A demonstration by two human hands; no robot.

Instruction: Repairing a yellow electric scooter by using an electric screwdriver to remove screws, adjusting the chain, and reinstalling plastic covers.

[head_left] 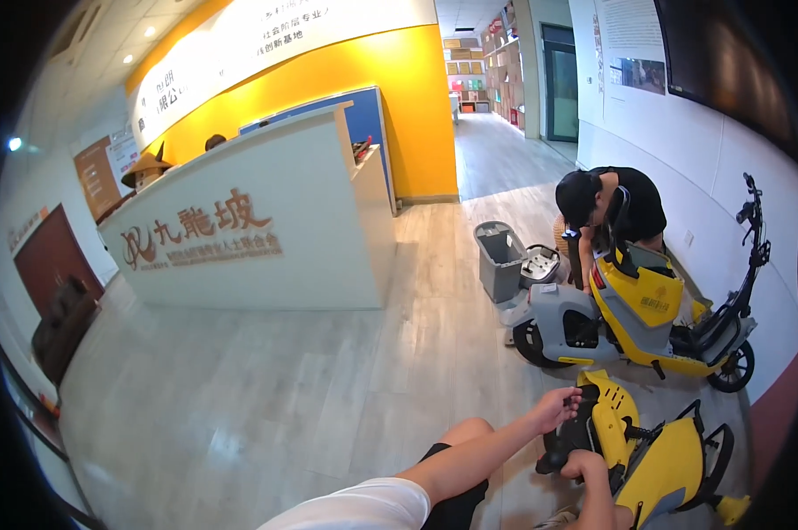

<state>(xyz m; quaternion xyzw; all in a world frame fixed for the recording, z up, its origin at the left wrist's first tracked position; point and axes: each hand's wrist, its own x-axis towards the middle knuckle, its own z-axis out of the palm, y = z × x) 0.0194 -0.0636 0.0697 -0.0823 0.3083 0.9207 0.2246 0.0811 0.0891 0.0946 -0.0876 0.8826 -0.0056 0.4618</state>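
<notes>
Low in front of me at the right lies a partly yellow scooter assembly (659, 473), with a slotted yellow panel (612, 399) and a dark black part (571, 435) at its near end. My left hand (558, 411) reaches to the upper edge of the black part, its fingers curled in; anything between them is too small to make out. Lower down, my right hand (584, 464) is closed against the rounded lower end of the black part. Its fingertips are partly hidden.
Beyond stands a yellow and grey electric scooter (642, 309), with a person in black (628, 208) bending over it. Near them are a grey bin (500, 262) and a grey tub-like part (540, 263). A white reception counter (266, 221) is at the left.
</notes>
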